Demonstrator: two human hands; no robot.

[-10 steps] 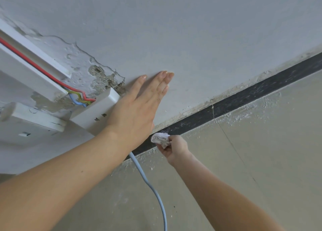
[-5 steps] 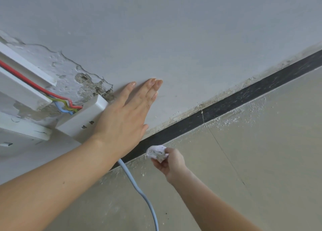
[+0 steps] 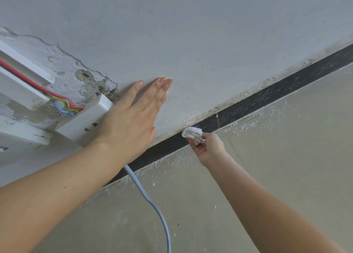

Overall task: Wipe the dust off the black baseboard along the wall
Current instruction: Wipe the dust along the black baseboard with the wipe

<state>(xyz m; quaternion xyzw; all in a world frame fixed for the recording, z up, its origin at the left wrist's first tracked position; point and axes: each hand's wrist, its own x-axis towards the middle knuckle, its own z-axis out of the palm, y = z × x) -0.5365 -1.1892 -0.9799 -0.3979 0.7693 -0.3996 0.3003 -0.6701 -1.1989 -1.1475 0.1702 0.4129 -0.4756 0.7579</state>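
Observation:
The black baseboard (image 3: 267, 98) runs diagonally from lower left to upper right, between the grey wall (image 3: 191, 33) and the beige floor (image 3: 286, 157). Pale dust specks it toward the right. My right hand (image 3: 208, 147) is closed around a crumpled white tissue (image 3: 192, 132), which presses on the top edge of the baseboard. My left hand (image 3: 133, 115) lies flat on the wall, fingers stretched out, holding nothing.
A white socket box (image 3: 84, 119) sits on the wall under my left wrist, fed by red, yellow-green and blue wires (image 3: 63, 103) from a white cable duct (image 3: 21, 81). Plaster around it is broken. A light blue cable (image 3: 152, 205) trails across the floor. White crumbs line the floor edge.
My right hand has slid the tissue to the right along the baseboard and up onto its top edge. My left hand stays flat on the wall.

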